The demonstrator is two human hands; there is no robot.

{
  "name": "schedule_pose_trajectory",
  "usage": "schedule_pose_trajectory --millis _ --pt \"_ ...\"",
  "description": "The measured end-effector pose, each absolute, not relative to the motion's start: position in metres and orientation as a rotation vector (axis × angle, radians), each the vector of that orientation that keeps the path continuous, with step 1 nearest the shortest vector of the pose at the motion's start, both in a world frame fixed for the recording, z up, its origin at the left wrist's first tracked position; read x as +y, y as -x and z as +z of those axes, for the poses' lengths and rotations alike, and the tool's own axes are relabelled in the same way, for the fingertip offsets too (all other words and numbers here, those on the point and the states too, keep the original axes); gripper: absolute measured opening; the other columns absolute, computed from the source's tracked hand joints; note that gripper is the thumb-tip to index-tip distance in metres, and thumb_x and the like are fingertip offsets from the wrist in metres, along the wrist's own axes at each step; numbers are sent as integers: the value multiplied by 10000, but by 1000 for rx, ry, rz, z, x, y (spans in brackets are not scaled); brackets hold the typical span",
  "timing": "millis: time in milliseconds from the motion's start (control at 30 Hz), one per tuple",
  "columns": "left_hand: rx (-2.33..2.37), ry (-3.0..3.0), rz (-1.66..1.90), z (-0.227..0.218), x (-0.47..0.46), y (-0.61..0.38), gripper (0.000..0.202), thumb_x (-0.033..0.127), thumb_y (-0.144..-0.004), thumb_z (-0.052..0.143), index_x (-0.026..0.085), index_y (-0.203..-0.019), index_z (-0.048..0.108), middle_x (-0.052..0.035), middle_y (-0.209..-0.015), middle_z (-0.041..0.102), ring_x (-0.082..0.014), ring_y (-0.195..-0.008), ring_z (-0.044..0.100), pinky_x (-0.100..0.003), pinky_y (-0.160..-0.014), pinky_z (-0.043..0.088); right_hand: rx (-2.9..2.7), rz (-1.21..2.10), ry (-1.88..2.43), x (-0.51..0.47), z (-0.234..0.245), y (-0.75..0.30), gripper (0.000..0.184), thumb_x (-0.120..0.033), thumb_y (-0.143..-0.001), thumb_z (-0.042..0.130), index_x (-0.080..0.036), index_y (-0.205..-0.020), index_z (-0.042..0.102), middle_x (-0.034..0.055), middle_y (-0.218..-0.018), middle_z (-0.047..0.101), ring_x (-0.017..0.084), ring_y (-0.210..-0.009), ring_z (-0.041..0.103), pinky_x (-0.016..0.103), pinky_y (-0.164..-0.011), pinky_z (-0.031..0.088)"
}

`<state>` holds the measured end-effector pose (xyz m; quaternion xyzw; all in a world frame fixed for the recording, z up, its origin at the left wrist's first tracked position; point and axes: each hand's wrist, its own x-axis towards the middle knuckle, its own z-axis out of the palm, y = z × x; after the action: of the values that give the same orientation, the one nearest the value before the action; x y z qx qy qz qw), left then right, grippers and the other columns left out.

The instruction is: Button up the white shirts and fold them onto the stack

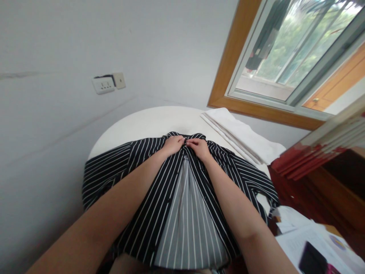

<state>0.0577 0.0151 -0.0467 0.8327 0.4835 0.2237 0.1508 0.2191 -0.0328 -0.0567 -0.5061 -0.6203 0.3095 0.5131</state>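
Note:
A black shirt with thin white stripes (142,198) lies spread face up on a white round table (148,121), its front open so the grey inside shows. My left hand (173,144) and my right hand (199,146) meet at the top of the placket just below the collar. Both hands are closed in a pinch on the shirt's front edges, fingertips touching around a small dark button. Both forearms stretch over the shirt's body.
Folded white cloth (242,137) lies on the table's far right side under a wood-framed window (285,76). A wall socket (104,84) sits on the grey wall. Papers and a dark phone (312,260) lie at lower right beside dark red wooden furniture (313,190).

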Motion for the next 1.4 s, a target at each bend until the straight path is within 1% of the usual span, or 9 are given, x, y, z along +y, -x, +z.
schedule_pose_trajectory --millis 200,400,467,600,667,800,867,1033,1400 --pt "1384 -2455 622 -47 15 -57 325 236 -929 372 210 -807 673 -52 -942 720 -212 -941 632 -303 -826 445 -1504 751 1228 -34 -55 -220 130 -293 -756 742 -195 -828 786 30 -810 764 185 -787 699 326 -840 543" --pt "1275 -2319 725 -48 17 -55 311 235 -917 366 198 -796 650 -46 -884 704 -194 -870 623 -293 -790 455 -1476 805 1116 -32 -57 -222 162 -292 -725 760 -205 -860 784 38 -924 774 196 -905 700 353 -947 513" --pt "1247 -2293 758 -49 18 -55 303 240 -911 372 197 -777 640 -43 -858 696 -192 -850 618 -292 -776 454 -1456 835 1112 -31 -59 -221 178 -303 -715 767 -201 -861 776 38 -911 770 190 -885 698 348 -926 522" --pt "1248 -2297 767 -50 19 -56 316 278 -928 375 203 -738 616 -33 -818 684 -187 -826 606 -285 -759 447 -1398 886 1147 -28 -61 -220 233 -353 -692 784 -185 -847 739 23 -799 741 170 -776 686 315 -823 548" --pt "1245 -2307 763 -50 19 -57 325 302 -940 376 203 -740 613 -34 -821 683 -186 -829 603 -285 -765 445 -1401 874 1170 -28 -61 -219 218 -354 -695 776 -182 -818 726 15 -762 726 164 -746 675 304 -794 546" --pt "1263 -2323 745 -49 18 -58 333 329 -957 371 205 -771 619 -39 -852 687 -190 -846 605 -292 -786 443 -1467 790 1190 -30 -59 -219 121 -305 -732 726 -189 -764 736 16 -781 735 167 -772 667 303 -818 529" --pt "1300 -2335 729 -48 16 -58 330 332 -963 367 207 -791 621 -46 -883 692 -196 -867 609 -299 -803 442 -1468 783 1187 -32 -58 -219 112 -297 -739 718 -191 -769 744 17 -794 743 168 -783 670 305 -831 525" --pt "1337 -2374 703 -47 14 -58 311 301 -964 363 203 -832 626 -60 -933 698 -206 -909 615 -310 -828 443 -1430 803 1199 -33 -56 -219 160 -306 -714 752 -180 -811 756 24 -800 752 169 -774 680 310 -821 530" --pt "1274 -2416 714 -54 21 -56 272 216 -902 387 205 -766 622 -49 -873 689 -190 -862 609 -290 -805 451 -1439 838 1177 -33 -55 -219 235 -389 -687 786 -187 -807 767 28 -779 753 170 -740 681 314 -792 543"
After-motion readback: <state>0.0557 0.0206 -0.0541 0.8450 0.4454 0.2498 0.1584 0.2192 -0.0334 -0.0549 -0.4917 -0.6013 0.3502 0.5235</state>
